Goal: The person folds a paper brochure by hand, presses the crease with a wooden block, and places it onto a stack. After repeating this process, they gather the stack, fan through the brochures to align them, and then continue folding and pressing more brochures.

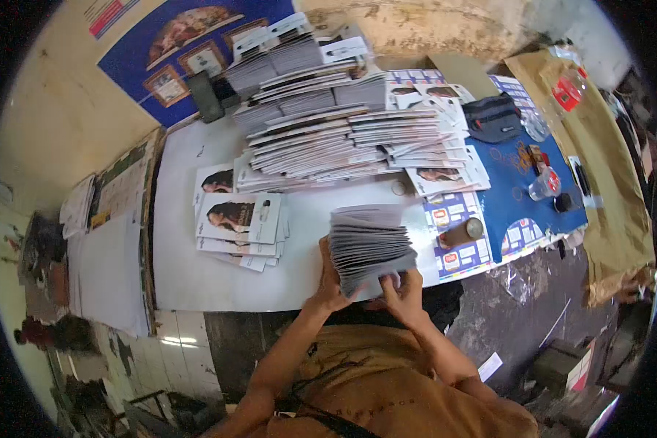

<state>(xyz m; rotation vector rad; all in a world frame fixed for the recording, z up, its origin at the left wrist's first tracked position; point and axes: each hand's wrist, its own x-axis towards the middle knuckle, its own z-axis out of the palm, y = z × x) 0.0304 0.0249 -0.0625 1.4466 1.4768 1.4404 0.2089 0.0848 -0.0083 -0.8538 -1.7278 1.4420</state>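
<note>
A thick stack of grey-backed printed cards stands on edge near the table's front edge, its edges fanned toward me. My left hand is closed around the left side of this stack. At the lower right corner my right hand grips it too, with the thumb on the nearest cards. A small pile of white printed cards lies to the left, face up. Behind the hands rises a large heap of stacked cards, several layers high.
The white table runs under everything. To the right are a brown cylinder, a plastic cup, rubber bands, a dark pouch and a plastic bottle. A dark phone-like object leans at the back left.
</note>
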